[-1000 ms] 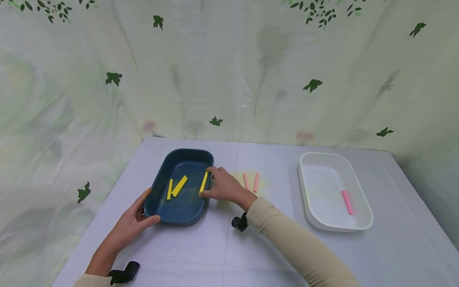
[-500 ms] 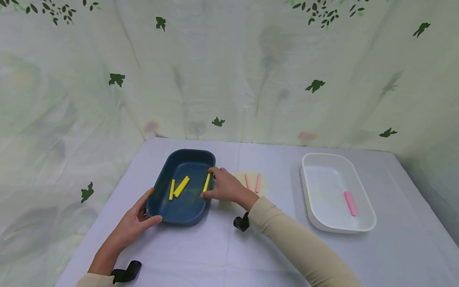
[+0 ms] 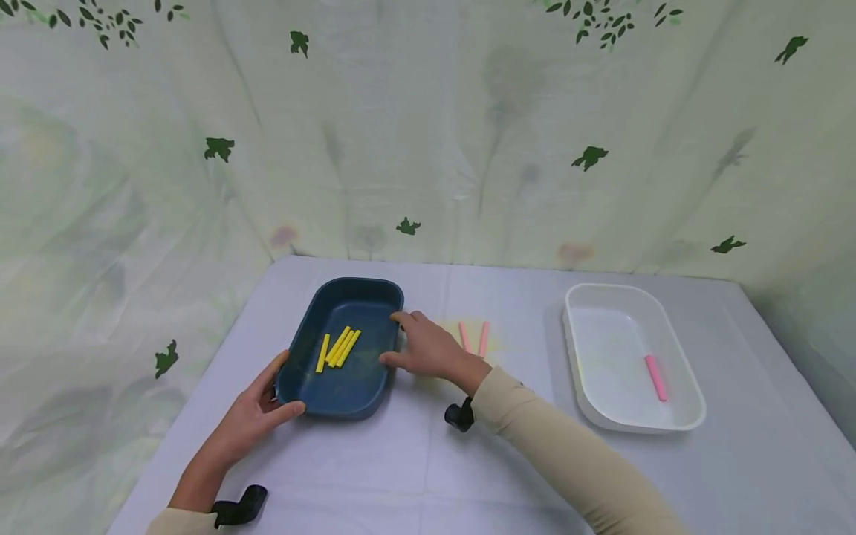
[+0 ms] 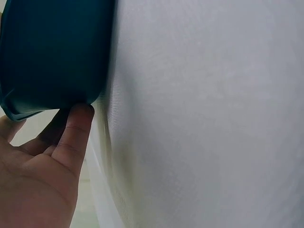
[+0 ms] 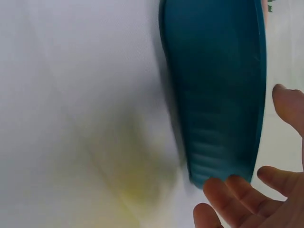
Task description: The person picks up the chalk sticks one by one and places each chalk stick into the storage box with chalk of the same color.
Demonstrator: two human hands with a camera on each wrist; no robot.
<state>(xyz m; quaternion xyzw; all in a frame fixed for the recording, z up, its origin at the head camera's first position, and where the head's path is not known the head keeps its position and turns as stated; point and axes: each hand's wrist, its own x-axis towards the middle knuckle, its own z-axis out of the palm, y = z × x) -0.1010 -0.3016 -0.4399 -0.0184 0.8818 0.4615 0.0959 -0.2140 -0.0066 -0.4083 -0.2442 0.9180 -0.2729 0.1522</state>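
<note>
The table [image 3: 348, 513] is covered by a white cloth [image 3: 374, 461], which is marked by creases – one is run front to back near the middle, another is laid crosswise toward the near side. On its left part a blue tray [image 3: 364, 375] is set, near the left edge. On the right part a white tray [image 3: 608, 357] is placed, well apart from the blue one. Between the two, two pink sticks [image 3: 484, 338] are laid directly on the cloth, close together but not touching. Around them the cloth is stained by a yellow smudge [image 3: 495, 340] – partly blocked from view – and the stain is also shown, blurred, in the right wrist view.
</note>
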